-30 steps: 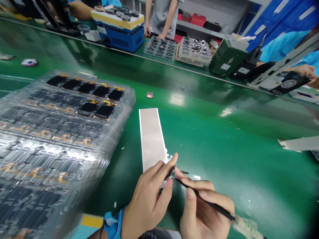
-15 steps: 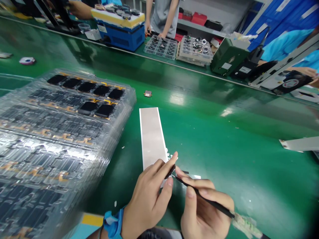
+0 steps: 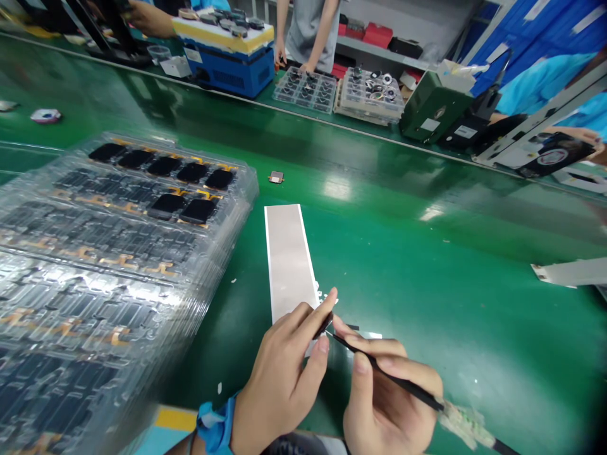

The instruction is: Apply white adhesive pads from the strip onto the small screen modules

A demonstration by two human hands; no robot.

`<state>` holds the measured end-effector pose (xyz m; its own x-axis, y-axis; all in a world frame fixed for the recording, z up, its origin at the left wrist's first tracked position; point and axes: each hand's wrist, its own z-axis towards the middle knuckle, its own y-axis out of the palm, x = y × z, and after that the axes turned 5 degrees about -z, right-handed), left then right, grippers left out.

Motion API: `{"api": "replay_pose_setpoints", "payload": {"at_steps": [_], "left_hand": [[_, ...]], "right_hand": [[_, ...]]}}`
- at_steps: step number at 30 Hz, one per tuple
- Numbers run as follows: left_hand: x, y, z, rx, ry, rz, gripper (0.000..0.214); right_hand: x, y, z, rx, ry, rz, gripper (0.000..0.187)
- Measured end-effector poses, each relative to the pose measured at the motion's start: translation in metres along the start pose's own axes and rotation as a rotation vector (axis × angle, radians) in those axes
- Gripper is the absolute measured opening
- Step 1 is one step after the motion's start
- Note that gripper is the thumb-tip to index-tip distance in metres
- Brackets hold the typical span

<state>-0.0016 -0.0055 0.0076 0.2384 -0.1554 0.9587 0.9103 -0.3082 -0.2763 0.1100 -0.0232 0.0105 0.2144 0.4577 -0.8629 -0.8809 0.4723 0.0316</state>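
Observation:
My left hand (image 3: 284,366), with a blue band at the wrist, pinches a small dark piece (image 3: 324,325) between thumb and fingers. The index finger stretches forward and hides much of that piece. My right hand (image 3: 391,392) grips a slim black pointed tool (image 3: 408,385) like a pen, its rear wrapped in whitish tape. The tool's thin tip meets or nearly meets the piece's edge; contact cannot be made out. Beneath the left fingers lies a long beige strip with white edges (image 3: 289,259). Small white scraps (image 3: 321,293) sit beside it.
Stacked clear plastic trays (image 3: 190,253) fill the left, several black screens (image 3: 164,166) in the top one. A small square module (image 3: 276,177) lies beyond the strip. Across the bench (image 3: 427,253) are a blue box (image 3: 227,69), part trays (image 3: 306,90) and other people at work.
The view has shifted very slightly. Both hands keep almost the same pose, the right one a touch further left with the tool still at the dark piece.

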Motion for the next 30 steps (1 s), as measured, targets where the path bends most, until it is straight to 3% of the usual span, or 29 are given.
{"api": "replay_pose_setpoints", "payload": {"at_steps": [12, 30], "left_hand": [[-0.0018, 0.0011, -0.0004, -0.003, -0.022, 0.020, 0.051], [-0.0041, 0.0006, -0.0008, -0.002, -0.001, -0.002, 0.050]], "right_hand": [[0.0002, 0.0021, -0.0008, 0.051, -0.026, -0.032, 0.020], [0.0007, 0.0031, -0.0019, 0.021, -0.051, -0.002, 0.021]]}}
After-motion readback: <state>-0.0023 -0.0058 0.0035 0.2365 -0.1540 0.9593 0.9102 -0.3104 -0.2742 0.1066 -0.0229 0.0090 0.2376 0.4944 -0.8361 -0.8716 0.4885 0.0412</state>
